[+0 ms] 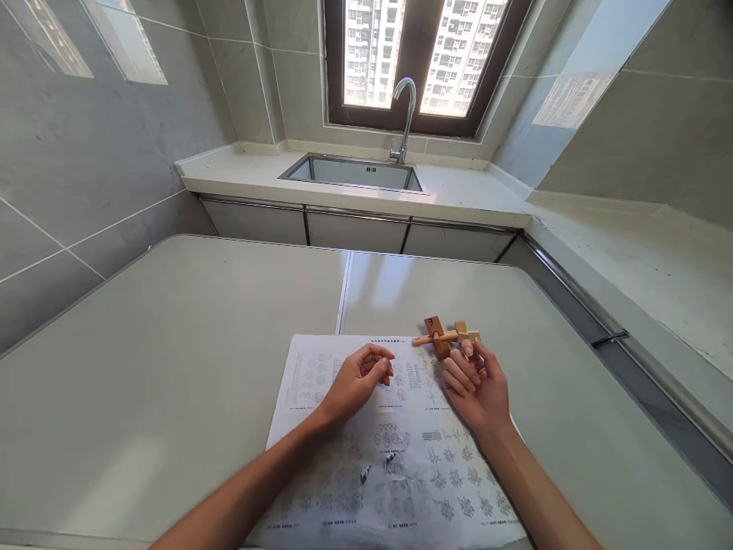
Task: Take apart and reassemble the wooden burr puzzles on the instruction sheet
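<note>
Several small wooden puzzle pieces [438, 334], notched sticks and blocks, lie crossed over one another by the top right edge of a printed sheet [337, 428]. One darker piece bears a black mark. The thumb and index finger of my right hand [475, 382] pinch the right end of this group, the other fingers curled in. My left hand [363, 374] hovers over the upper middle of the sheet, fingers loosely curled towards the thumb, with nothing visible in them. Rows of small assembly drawings cover the sheet, partly hidden under both forearms.
The sheet lies on a pale table [172, 367] with a seam [344, 294] running away from me. Beyond it stands a white counter [240, 172] with a sink [355, 172] and a tall tap [405, 114] below a window. Another counter [658, 260] runs along the right.
</note>
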Demonstrator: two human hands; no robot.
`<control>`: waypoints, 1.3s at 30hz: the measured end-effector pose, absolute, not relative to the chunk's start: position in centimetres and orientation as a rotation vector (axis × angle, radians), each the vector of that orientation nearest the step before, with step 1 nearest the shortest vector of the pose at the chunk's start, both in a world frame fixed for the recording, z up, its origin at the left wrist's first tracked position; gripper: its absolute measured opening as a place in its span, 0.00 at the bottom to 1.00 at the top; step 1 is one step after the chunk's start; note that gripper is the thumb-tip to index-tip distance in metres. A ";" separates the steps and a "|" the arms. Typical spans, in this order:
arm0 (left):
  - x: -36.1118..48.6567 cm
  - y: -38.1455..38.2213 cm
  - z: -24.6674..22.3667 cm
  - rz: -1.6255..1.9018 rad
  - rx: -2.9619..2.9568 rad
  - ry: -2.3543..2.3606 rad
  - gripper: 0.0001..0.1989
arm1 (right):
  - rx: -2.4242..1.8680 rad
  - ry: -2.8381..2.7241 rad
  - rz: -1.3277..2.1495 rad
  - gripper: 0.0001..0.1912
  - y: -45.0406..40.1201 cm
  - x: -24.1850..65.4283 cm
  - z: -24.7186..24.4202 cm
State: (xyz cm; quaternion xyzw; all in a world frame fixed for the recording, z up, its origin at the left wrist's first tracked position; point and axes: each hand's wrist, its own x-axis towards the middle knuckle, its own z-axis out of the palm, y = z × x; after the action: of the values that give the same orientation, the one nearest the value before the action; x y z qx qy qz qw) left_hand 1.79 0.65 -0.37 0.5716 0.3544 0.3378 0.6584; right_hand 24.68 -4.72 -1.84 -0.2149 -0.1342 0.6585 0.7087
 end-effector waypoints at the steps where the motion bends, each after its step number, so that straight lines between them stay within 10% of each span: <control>1: 1.8 0.6 -0.3 0.765 1.294 0.802 0.11 | -0.483 -0.296 1.450 0.09 -4.7 24.7 -1.8; 39: 1.6 0.5 -1.2 0.790 1.303 0.775 0.13 | -0.652 -0.233 1.227 0.14 -4.3 26.5 -2.8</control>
State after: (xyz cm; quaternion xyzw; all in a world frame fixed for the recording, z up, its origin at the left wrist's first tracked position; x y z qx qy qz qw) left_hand 1.56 0.52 -1.24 0.5751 0.3420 0.3486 0.6563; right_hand 26.53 -4.29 -2.82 -0.2998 -0.1069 0.5642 0.7618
